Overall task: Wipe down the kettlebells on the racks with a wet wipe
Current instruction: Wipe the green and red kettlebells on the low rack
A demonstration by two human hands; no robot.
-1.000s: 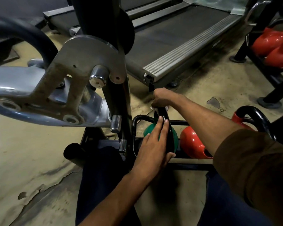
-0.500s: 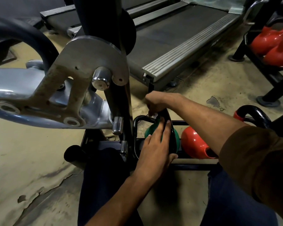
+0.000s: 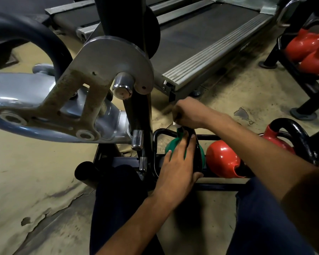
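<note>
A green kettlebell (image 3: pixel 170 145) with a black handle sits at the left end of a low black rack (image 3: pixel 219 186). My left hand (image 3: pixel 177 168) lies flat on it, fingers on the handle and body, steadying it. My right hand (image 3: pixel 187 112) is closed over the far top of the handle, with a small white bit of wet wipe (image 3: pixel 175 123) showing under the fingers. A red kettlebell (image 3: pixel 222 159) stands right beside the green one, and another red one with a black handle (image 3: pixel 291 138) is partly behind my right forearm.
A grey metal machine arm (image 3: pixel 63 100) and its black post (image 3: pixel 138 115) crowd the left, close to the rack. A treadmill (image 3: pixel 206 39) lies beyond. A second rack with red kettlebells (image 3: pixel 309 46) stands at the far right. My knees flank the rack on worn floor.
My right hand has slid left and slightly nearer along the top of the handle. My left hand has shifted a little up the kettlebell. The camera has edged closer.
</note>
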